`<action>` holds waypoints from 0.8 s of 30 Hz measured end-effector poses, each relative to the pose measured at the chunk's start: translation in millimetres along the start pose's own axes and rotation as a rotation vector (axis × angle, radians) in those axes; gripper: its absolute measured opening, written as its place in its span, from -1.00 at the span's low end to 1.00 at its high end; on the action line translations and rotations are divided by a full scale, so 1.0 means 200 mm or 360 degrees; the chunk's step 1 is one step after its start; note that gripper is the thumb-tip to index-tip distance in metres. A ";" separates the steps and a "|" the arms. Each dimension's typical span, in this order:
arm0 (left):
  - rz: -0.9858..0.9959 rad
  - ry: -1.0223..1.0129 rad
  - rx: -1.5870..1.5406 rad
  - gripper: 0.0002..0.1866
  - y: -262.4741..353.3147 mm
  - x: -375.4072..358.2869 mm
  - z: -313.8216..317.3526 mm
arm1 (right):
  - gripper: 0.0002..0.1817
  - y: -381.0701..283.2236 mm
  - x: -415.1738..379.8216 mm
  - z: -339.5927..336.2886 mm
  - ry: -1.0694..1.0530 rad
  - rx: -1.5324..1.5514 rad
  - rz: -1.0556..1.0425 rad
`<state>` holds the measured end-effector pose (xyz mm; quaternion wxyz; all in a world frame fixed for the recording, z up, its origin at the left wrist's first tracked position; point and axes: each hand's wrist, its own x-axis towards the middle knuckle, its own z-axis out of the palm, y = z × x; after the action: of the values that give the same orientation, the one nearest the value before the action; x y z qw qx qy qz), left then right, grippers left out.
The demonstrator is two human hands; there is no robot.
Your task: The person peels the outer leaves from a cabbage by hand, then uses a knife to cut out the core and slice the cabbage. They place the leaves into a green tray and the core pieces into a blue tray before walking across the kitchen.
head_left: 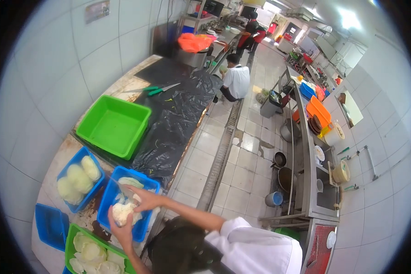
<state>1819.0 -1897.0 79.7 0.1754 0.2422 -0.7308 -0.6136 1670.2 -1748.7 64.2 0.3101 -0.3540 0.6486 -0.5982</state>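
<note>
My left hand [120,232] is wrapped round the lower side of a pale, ragged-surfaced cabbage [123,213]. In my right hand [147,199] is a knife [120,186], its blade pointing up and left, with the fingers close against the cabbage. Both hands are over a blue basin [144,172] that has pale leaf pieces in it. Left of it, another blue basin [65,172] holds several whole pale cabbages [79,178]. Large loose leaves [92,252] lie in a green basin [70,249] below my left hand.
A large green basin [116,125] stands on black plastic sheeting [178,105], with two green-handled knives [156,90] beyond it. A small blue basin [50,223] sits at the table's left edge. A person in white [236,82] crouches by the floor drain [220,162].
</note>
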 end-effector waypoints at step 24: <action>0.0521 -0.0010 -0.0326 -0.04 -0.14 0.10 -0.27 | -0.03 -0.32 0.20 -0.05 -0.0534 -0.0075 -0.0071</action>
<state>1837.1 -1956.1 62.5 0.2945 0.0991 -0.6946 -0.6488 1644.1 -1778.8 128.8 0.3922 -0.4703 0.5936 -0.5222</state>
